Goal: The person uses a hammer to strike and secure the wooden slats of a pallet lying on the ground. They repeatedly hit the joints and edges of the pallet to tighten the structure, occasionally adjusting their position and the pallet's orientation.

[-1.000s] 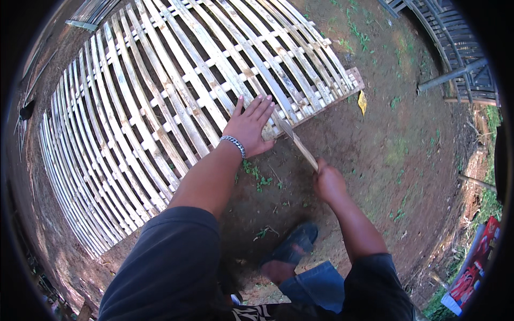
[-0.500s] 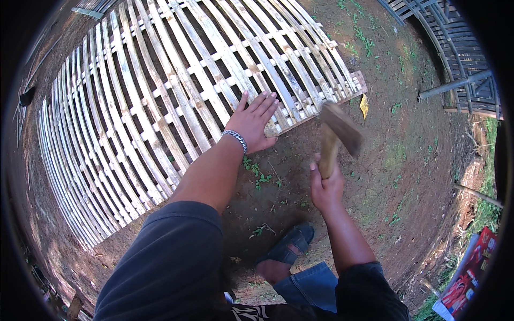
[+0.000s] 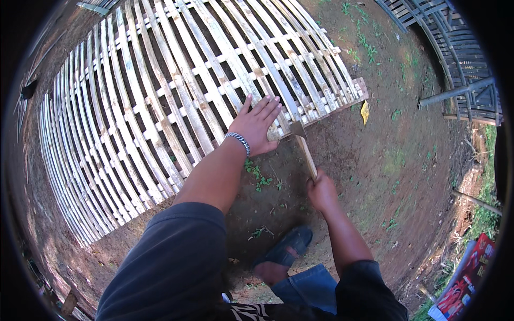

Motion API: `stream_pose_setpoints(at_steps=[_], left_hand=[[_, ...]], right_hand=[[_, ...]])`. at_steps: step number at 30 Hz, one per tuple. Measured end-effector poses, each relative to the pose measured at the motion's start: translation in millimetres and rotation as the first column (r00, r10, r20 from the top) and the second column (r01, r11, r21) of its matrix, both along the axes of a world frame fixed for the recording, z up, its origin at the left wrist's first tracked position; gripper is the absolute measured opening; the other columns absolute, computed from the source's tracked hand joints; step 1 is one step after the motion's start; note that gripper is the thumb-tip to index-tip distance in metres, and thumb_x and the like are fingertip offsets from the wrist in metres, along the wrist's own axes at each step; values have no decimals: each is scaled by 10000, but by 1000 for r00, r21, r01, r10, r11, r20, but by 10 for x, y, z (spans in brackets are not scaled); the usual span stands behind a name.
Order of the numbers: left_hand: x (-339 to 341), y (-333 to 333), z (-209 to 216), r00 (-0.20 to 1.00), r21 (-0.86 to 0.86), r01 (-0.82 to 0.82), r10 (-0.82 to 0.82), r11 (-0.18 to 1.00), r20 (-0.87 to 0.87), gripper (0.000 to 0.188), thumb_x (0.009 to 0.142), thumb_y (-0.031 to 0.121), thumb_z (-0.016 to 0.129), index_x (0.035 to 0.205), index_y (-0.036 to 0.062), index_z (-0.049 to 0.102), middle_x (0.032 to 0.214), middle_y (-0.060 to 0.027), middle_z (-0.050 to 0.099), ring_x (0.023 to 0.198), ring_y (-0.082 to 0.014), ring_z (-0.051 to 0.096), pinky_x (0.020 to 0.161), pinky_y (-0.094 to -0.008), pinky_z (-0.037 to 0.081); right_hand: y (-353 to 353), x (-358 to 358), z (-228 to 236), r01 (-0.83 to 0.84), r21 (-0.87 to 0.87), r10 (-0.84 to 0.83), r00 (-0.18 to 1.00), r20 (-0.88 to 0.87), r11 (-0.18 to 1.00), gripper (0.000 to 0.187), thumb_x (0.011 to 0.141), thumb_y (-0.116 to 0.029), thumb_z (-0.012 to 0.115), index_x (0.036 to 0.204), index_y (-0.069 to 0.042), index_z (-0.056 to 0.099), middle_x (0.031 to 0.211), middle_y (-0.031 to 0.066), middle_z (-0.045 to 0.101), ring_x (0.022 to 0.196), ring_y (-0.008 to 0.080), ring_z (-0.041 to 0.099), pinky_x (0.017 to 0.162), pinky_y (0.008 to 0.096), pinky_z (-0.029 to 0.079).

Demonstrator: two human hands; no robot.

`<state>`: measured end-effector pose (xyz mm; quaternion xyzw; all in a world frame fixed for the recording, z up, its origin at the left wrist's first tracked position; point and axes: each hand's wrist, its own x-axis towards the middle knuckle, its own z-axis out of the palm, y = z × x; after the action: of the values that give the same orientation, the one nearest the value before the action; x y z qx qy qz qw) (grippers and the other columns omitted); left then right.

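Note:
A slatted bamboo panel (image 3: pixel 282 88), pale and weathered, with thin crosspieces under long strips, spreads across the left and middle. My left hand (image 3: pixel 254 127) lies flat on its near edge, fingers stretched out and slightly spread, a chain bracelet round the wrist. Just right of it, my right hand (image 3: pixel 322 191) is wrapped round the wooden handle of a hatchet (image 3: pixel 307 156). The hatchet's head is at the panel's near edge, seen nearly edge-on beside a bluish strip. Whether it touches the strip or the crosspiece I cannot tell.
Bare earth with small green weeds surrounds the panel, and a yellow leaf (image 3: pixel 365 112) lies near its right corner. A dark bamboo structure (image 3: pixel 460 59) stands at the upper right. My sandalled foot (image 3: pixel 289 249) is below the hands. A red printed sheet (image 3: pixel 468 281) lies lower right.
My right hand has swung the hatchet down and left, from raised beside the panel's corner to the panel's near edge. My left hand stays flat on the panel.

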<state>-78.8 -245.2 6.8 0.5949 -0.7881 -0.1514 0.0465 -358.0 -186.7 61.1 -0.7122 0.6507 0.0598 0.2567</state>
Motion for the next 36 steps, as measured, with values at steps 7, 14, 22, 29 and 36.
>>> stream_pose_setpoints(at_steps=[7,14,22,29,36], left_hand=[[51,7,-6,999,1,-8,8,1000,43,993,845,634,620,1626,122,283,1706,-69,245,1585,-214,187,1297,-534,62],[-32,-34,25,997,0,-13,13,1000,-70,1006,812,626,668,1608,118,323,1713,-79,214,1590,-219,161,1299,-529,53],[22,-13,-18,999,-22,-14,13,1000,-34,987,845,633,622,1623,122,293,1718,-77,206,1590,-219,168,1299,-525,49],[69,42,-50,999,-35,-28,27,999,-28,967,854,607,620,1619,110,298,1709,-81,228,1586,-223,181,1298,-528,67],[44,11,9,1000,-25,-22,22,999,-19,960,862,601,616,1619,107,295,1707,-80,234,1587,-223,178,1299,-523,69]], right_hand=[[-148,510,472,-164,-246,213,958,190,955,373,915,-157,655,1271,-81,573,993,238,704,936,465,684,822,539,545],[-420,-5,150,-257,28,255,928,-272,966,360,898,-124,644,1250,-82,580,949,248,709,904,461,692,784,552,540],[-213,366,332,-66,-125,79,992,101,990,282,960,-193,619,1208,-66,580,961,264,709,909,492,680,826,571,538],[-208,552,484,170,-125,-106,908,405,977,300,959,-212,671,1179,-21,601,976,293,691,956,480,683,833,501,549],[-172,265,267,62,75,-70,992,101,995,355,973,-227,674,1250,-22,590,1059,259,716,1010,412,715,857,448,553]])
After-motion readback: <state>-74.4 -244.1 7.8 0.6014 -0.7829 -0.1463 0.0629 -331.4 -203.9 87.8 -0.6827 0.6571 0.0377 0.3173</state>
